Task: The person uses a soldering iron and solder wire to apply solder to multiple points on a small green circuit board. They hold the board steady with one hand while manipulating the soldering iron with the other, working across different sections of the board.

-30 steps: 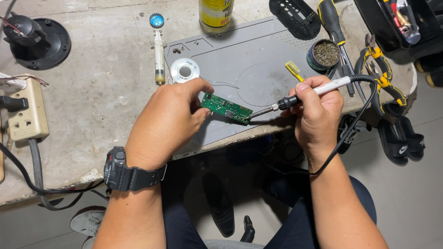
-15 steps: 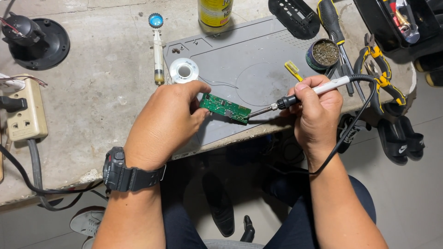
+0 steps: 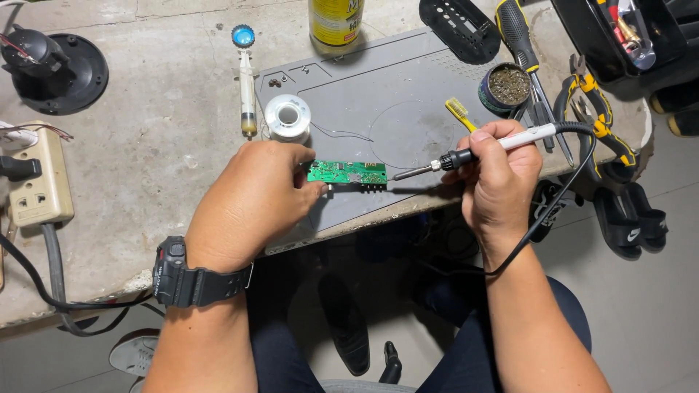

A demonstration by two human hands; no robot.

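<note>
My left hand (image 3: pixel 251 204), with a black watch on the wrist, grips one end of a small green circuit board (image 3: pixel 348 173) and holds it level over the front edge of a grey work mat (image 3: pixel 378 94). My right hand (image 3: pixel 499 178) holds a white-handled soldering iron (image 3: pixel 480 149) like a pen. Its metal tip points left and ends just beside the board's right end. A black cord runs from the iron's handle down past my right wrist.
A solder spool (image 3: pixel 287 116), a syringe (image 3: pixel 248 94), a yellow can (image 3: pixel 336 22) and a round tin (image 3: pixel 506 86) stand around the mat. Screwdrivers and yellow-handled pliers (image 3: pixel 593 109) lie at the right. At the left sit a power strip (image 3: pixel 36 178) and a black round stand (image 3: pixel 54 65).
The circuit board has turned from a slant to lie level. The soldering iron's tip has shifted slightly with it and stays at the board's right end.
</note>
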